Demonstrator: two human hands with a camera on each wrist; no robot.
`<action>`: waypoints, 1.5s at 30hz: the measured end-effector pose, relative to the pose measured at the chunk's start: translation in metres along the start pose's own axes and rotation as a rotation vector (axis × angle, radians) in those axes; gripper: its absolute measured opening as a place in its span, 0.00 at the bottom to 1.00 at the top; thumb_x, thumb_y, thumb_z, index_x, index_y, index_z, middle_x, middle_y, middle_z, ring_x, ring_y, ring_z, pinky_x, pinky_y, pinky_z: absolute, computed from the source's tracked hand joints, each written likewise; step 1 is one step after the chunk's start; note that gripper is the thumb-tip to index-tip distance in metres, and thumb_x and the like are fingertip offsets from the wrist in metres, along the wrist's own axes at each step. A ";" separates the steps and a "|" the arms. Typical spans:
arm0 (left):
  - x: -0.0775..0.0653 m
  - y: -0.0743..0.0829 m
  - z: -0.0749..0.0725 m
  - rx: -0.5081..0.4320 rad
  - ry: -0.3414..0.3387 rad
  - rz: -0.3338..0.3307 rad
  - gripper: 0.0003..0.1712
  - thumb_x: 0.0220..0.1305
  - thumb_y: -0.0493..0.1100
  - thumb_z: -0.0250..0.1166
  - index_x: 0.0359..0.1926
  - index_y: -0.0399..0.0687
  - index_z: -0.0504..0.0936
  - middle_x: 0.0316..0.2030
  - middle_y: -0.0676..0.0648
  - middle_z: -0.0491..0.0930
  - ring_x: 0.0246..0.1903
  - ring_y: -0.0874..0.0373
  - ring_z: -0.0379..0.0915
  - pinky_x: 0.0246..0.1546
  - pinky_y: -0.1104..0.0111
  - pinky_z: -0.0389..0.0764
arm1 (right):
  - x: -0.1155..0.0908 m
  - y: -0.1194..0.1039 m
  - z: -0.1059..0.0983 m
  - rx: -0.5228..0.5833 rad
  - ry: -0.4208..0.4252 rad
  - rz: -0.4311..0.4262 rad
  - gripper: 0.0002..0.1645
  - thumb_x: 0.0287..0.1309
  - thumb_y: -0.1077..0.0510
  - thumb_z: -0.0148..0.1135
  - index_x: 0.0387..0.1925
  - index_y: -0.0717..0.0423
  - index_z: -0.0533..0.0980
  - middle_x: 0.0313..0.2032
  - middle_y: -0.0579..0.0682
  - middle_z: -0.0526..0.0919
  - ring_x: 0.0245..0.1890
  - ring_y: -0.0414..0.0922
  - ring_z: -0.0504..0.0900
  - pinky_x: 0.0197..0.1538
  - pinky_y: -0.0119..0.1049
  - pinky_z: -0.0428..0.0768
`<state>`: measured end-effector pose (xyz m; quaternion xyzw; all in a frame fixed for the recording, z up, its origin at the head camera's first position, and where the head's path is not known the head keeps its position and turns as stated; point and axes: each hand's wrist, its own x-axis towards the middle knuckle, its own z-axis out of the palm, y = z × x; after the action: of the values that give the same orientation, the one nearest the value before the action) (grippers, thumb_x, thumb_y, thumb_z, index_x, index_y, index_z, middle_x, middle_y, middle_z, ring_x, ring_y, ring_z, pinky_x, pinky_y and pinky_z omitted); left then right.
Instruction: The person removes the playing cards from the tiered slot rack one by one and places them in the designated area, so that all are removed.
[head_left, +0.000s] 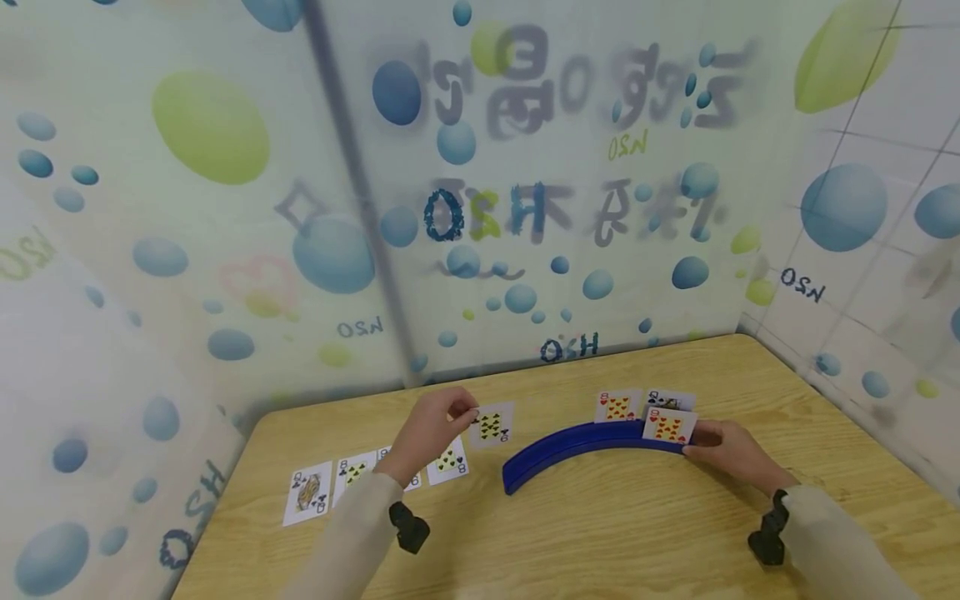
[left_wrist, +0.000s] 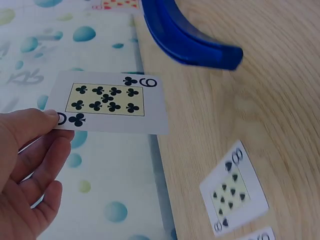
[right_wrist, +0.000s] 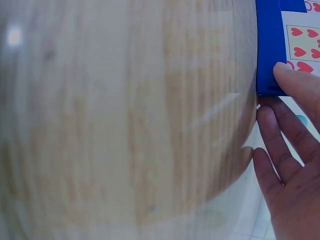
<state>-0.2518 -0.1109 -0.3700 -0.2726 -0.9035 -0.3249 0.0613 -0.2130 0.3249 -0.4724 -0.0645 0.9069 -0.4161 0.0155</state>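
Observation:
Between thumb and fingers, my left hand pinches a corner of the nine of clubs, held face up above the table's far side, left of a curved blue card holder. My right hand grips the holder's right end, its thumb in front and fingers behind, as the right wrist view shows. Beside that thumb stands a hearts card in the holder. Behind it a face card is partly covered. Farther left along the holder stands another hearts card.
On the left of the wooden table several cards lie face up in a row, from a face card to the eight of spades. My left arm hides part of the row. A patterned curtain hangs behind the table.

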 end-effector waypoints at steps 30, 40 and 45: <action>-0.108 -0.084 -0.093 0.094 -0.096 -0.195 0.02 0.57 0.39 0.64 0.31 0.45 0.80 0.28 0.55 0.77 0.29 0.63 0.74 0.32 0.66 0.76 | 0.002 0.000 -0.001 -0.034 0.020 -0.002 0.28 0.53 0.57 0.65 0.50 0.75 0.71 0.41 0.64 0.79 0.43 0.57 0.78 0.44 0.50 0.75; -0.137 -0.108 -0.113 0.142 -0.113 -0.318 0.03 0.55 0.41 0.65 0.30 0.47 0.80 0.29 0.54 0.79 0.30 0.59 0.75 0.33 0.64 0.75 | 0.003 0.003 -0.001 -0.040 0.016 0.008 0.29 0.53 0.56 0.65 0.50 0.74 0.71 0.42 0.64 0.79 0.43 0.57 0.78 0.44 0.50 0.75; -0.149 -0.120 -0.121 0.077 -0.161 -0.325 0.05 0.55 0.42 0.64 0.31 0.45 0.79 0.28 0.53 0.79 0.29 0.61 0.74 0.31 0.68 0.75 | 0.003 0.004 0.000 -0.038 0.019 0.021 0.29 0.53 0.56 0.65 0.51 0.73 0.71 0.42 0.63 0.80 0.44 0.57 0.78 0.45 0.50 0.75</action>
<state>-0.1981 -0.3302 -0.3842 -0.1456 -0.9494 -0.2728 -0.0542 -0.2169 0.3271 -0.4755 -0.0512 0.9153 -0.3994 0.0103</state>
